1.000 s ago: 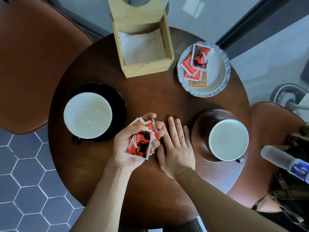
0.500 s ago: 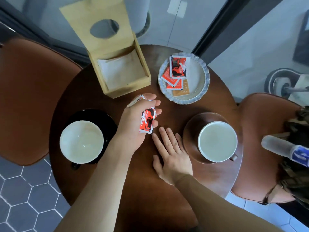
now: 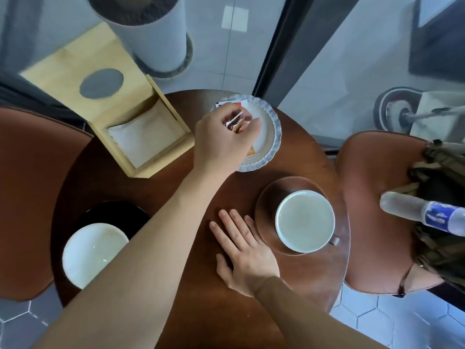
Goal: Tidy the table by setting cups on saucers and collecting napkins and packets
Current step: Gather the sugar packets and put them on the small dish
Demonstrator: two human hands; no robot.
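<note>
L hand (image 3: pixel 224 139) pinches the packets (image 3: pixel 236 120) by their edges over the dish (image 3: pixel 273 137), R hand (image 3: pixel 241 248) lies flat and open on table (image 3: pixel 176 177); packets prob. light, thin, slippery, so grip them as one stack.

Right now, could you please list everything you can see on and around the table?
Table: one, round, dark brown wood, centre.
Napkin box: one, pale wood, far left, white napkins inside.
Scalloped plate: one, white-blue, far centre; packets on it.
Packets: several, red and white, pinched over the plate.
White cups: two; one on a brown saucer, right; one on a black saucer, left.
Chairs: two, brown; left, right.
Bottle: one, clear, blue label, right chair.
Bag: one, olive, right chair.
Left hand: holds packets.
Right hand: flat on table.
</note>
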